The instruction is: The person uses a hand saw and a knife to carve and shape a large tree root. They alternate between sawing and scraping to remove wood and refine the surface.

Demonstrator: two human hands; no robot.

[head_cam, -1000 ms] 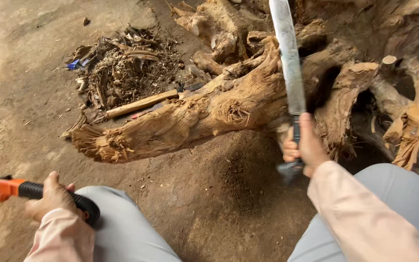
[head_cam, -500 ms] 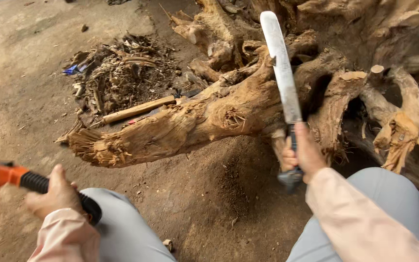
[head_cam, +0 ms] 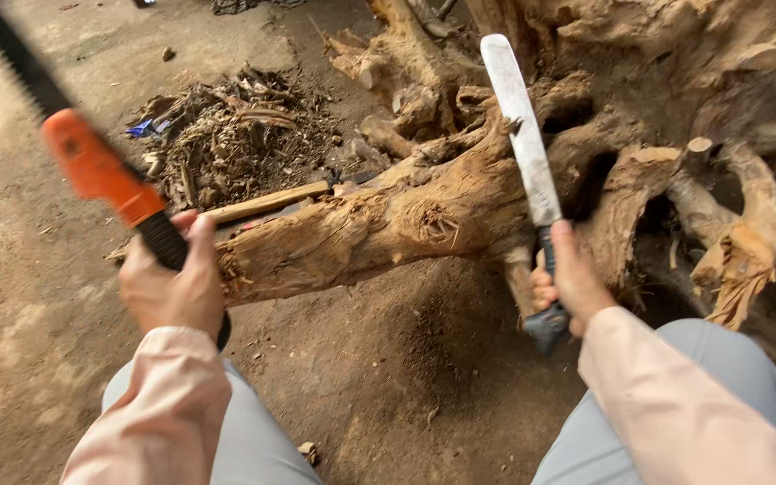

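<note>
While the right hand (head_cam: 572,283) is gripping a machete (head_cam: 521,135) laid against the big root (head_cam: 388,229) on the dirt floor, the left hand (head_cam: 172,287) is clasping an orange-handled saw (head_cam: 92,166), best angled squarely across the wood.

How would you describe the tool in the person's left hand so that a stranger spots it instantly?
Start at the big tree root, then look left to the left hand. It grips a saw, orange and black in the handle, unlike the pale-bladed machete opposite.
</note>
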